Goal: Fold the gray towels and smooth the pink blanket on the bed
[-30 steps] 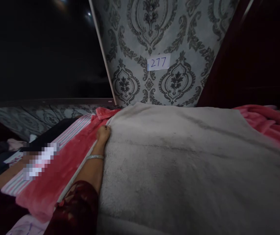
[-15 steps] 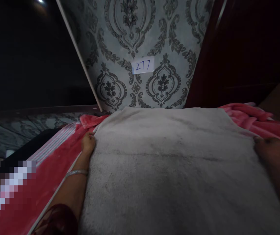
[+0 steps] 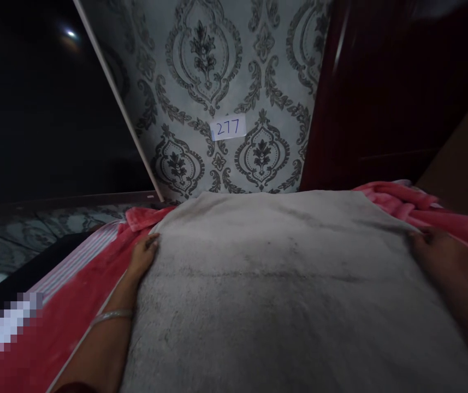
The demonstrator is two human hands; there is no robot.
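Note:
A greyish-white cloth [image 3: 258,305], like a towel, is spread flat before me, with faint creases and dark specks across it. My left hand [image 3: 143,255] grips its left edge near the far end, the fingers closed on the fabric; a bangle circles that wrist. At the opposite edge my right hand [image 3: 442,252] is closed on the cloth too, partly in shadow. Red plush fabric [image 3: 82,295] with a striped border lies under and beside the cloth on the left. More of it is bunched as a pinkish-red blanket [image 3: 406,202] at the far right.
Behind the cloth rises a wall with grey damask wallpaper [image 3: 201,71], bearing a paper label [image 3: 228,127] marked 277. A large dark screen [image 3: 45,109] stands at the left. A dark red glossy panel [image 3: 373,98] is at the right.
The view has tilted up and shifted slightly, so the wall and cloth sit lower in the picture. Both hands still hold the cloth's edges, and the right has come a little inward.

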